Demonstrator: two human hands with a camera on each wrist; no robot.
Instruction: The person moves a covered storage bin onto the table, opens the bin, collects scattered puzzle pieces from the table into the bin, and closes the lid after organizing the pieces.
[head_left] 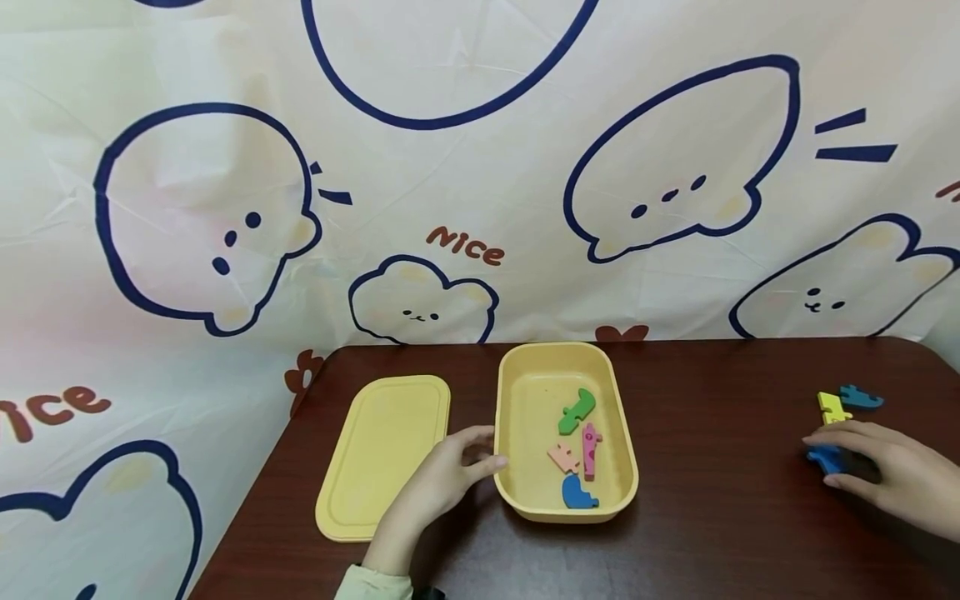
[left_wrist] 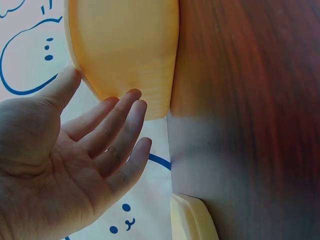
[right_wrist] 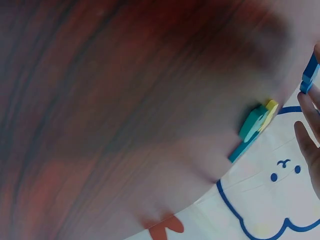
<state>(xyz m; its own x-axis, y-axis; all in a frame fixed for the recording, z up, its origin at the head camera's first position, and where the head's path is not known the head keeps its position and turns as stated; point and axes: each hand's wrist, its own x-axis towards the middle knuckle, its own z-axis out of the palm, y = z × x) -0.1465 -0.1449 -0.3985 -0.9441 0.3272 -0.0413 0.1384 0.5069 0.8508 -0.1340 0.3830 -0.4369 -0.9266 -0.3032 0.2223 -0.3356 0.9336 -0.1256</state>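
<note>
A yellow plastic box (head_left: 525, 383) holds several puzzle pieces: a green one (head_left: 576, 412), a pink one (head_left: 590, 450), a peach one (head_left: 564, 458) and a blue one (head_left: 579, 493). My left hand (head_left: 450, 471) is at its left side, thumb at the rim and loosely bent fingers (left_wrist: 127, 115) against the outer wall. At the far right, my right hand (head_left: 888, 471) pinches a blue puzzle piece (head_left: 827, 458) between thumb and fingers. Just beyond it lie a yellow piece (head_left: 831, 407) and a darker blue piece (head_left: 861, 397). A teal piece (right_wrist: 254, 121) shows beside them in the right wrist view.
A yellow lid (head_left: 386, 454) lies flat on the dark wooden table (head_left: 712, 467), left of the box. Behind the table hangs a white cloth (head_left: 525, 183) printed with blue-outlined cartoon animals.
</note>
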